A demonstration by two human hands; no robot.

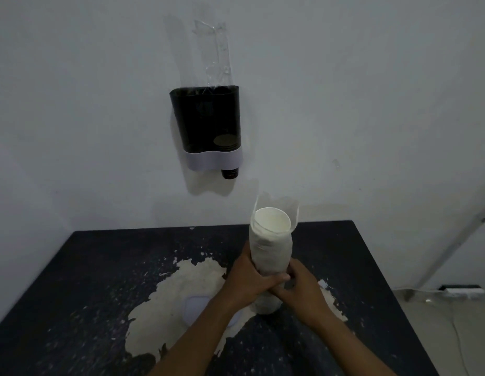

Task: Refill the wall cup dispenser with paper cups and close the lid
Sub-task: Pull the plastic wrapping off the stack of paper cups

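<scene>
Paper cups (271,245), not yet loaded, are standing sleeved on the surface (100,267), both hands (271,283) clasping them below the open dispenser (206,123).

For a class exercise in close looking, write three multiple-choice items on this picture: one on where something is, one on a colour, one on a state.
1. Where is the cup dispenser?
A. Lying on the table
B. Fixed to the wall above the table
C. Held in one hand

2. What colour is the band along the dispenser's lower edge?
A. White
B. Red
C. Green

3. How is the stack of paper cups held?
A. By the left hand alone
B. It stands free, untouched
C. By both hands, still in its clear sleeve

Answers
1 B: it hangs on the wall beyond the far edge of the dark table.
2 A: the wavy band under the dark body is white.
3 C: the left hand and right hand clasp its lower part, and clear wrap stands above the top cup's rim.
</scene>
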